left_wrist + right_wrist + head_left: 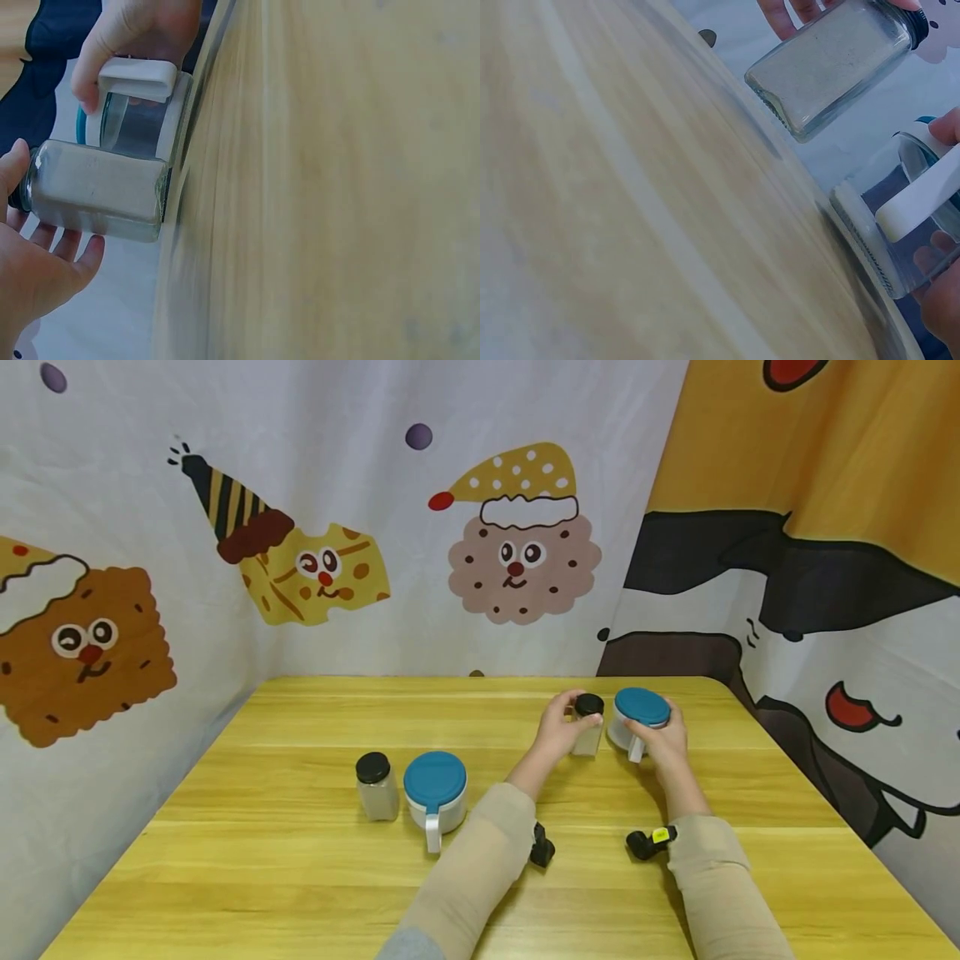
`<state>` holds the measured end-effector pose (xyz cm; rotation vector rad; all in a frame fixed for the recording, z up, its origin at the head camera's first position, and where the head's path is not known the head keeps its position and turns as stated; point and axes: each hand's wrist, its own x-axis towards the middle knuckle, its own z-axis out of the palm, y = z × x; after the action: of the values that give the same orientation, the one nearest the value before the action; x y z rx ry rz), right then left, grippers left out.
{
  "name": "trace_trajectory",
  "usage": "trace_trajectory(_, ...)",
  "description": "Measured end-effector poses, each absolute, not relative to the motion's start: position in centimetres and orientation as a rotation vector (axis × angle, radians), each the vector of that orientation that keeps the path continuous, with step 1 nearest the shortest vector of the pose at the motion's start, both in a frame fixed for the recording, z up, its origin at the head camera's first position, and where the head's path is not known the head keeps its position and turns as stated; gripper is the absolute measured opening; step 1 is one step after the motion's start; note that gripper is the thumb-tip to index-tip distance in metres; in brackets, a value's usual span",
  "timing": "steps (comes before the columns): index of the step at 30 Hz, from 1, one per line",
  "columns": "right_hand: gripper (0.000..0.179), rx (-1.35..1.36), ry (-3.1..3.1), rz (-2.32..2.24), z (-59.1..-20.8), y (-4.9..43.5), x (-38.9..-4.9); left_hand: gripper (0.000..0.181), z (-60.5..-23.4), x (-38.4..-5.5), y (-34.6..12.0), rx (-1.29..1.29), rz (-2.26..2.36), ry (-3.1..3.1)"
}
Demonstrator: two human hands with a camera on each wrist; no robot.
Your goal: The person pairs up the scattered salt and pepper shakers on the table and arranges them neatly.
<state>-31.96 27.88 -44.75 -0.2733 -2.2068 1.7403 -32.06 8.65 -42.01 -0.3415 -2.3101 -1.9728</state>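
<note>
My left hand [558,727] grips a square glass jar [587,741] with a black screw lid and pale contents, thumb and fingers around its upper part. In the right wrist view the jar [829,67] has its base close over the tabletop. Just right of it, my right hand [667,739] holds a clear glass mug [621,733] with a blue lid and white handle. The thumb lies near the lid, while the fingers wrap the mug's far side, partly hidden. The mug [866,225] has its base right at the table surface.
A second black-lidded jar [378,793] and a second blue-lidded mug [435,781] stand side by side left of my left forearm. The wooden table [300,877] ends at a patterned curtain [420,635] behind. Small black cameras [542,847] are strapped at both wrists.
</note>
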Motion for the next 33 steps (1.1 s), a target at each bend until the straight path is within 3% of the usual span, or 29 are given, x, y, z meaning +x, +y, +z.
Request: trace_trajectory(33, 0.089, -0.240, -2.254, 1.660, -44.0, 26.9, -31.3, 0.042, -42.2, -30.9, 7.4, -0.338, -1.986, -2.228)
